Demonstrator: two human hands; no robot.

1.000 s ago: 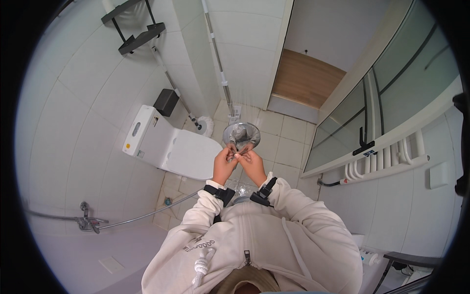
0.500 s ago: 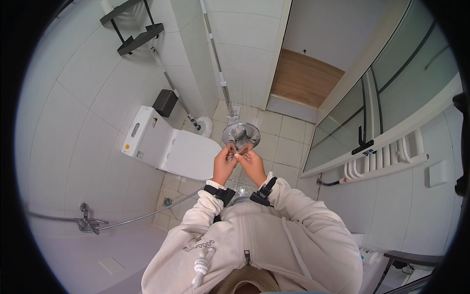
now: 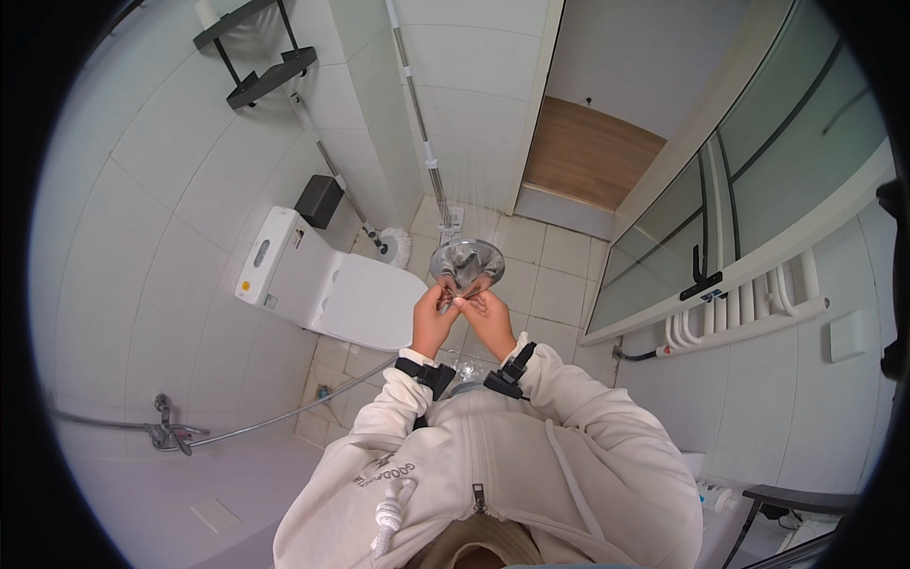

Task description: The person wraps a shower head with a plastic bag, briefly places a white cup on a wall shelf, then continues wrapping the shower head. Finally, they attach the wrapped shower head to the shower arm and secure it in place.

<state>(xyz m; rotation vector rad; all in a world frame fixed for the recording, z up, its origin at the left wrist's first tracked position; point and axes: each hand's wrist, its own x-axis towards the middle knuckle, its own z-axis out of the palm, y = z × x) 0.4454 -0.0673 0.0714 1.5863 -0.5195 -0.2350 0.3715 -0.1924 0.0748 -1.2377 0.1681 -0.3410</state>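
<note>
A round, mirror-like chrome shower head (image 3: 468, 262) is in front of me, with thin water jets spraying beyond its far rim. Its shiny face reflects the hands. My left hand (image 3: 433, 322) has thumb and fingers closed at the disc's near edge. Beside it, my right hand (image 3: 487, 321) is closed in the same way, the fingertips of both meeting there. What exactly lies between the fingertips is partly hidden. A metal shower hose (image 3: 294, 412) runs from the wall mixer tap (image 3: 169, 431) toward me and disappears behind my left sleeve.
A white toilet (image 3: 372, 302) with its lid down stands left of my hands. Behind it are a round mop (image 3: 393, 248) and a dark bin (image 3: 318, 200). A doorway with wood flooring (image 3: 592, 156) lies ahead. Glass door (image 3: 664, 228) and white towel radiator (image 3: 749, 318) line the right.
The water jets beyond the shower head look longer and more spread. Both hands and the shower head stay almost in place.
</note>
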